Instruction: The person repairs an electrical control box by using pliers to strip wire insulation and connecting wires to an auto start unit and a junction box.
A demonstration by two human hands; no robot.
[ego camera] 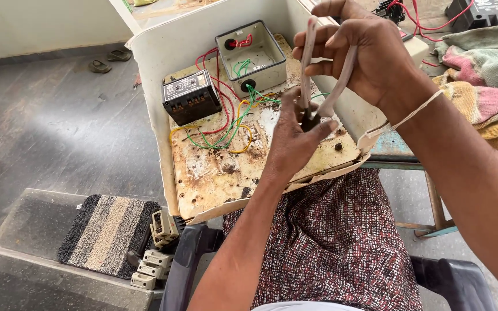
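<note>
Dark plank floor, a striped mat and loose white switch parts lie below the seated person. A stained white panel rests across the lap, carrying a black module, a grey junction box and tangled red, green and yellow wires.

Step in hand, as judged: preparing the end of a flat white cable. The right hand holds the cable loop, fingers curled around it. The left hand is closed, pinching the cable ends above the panel together with a small dark object.

The next move calls for a steady pinch and controlled pull.

The dark object's type cannot be determined; the cable ends are hidden by fingers.
</note>
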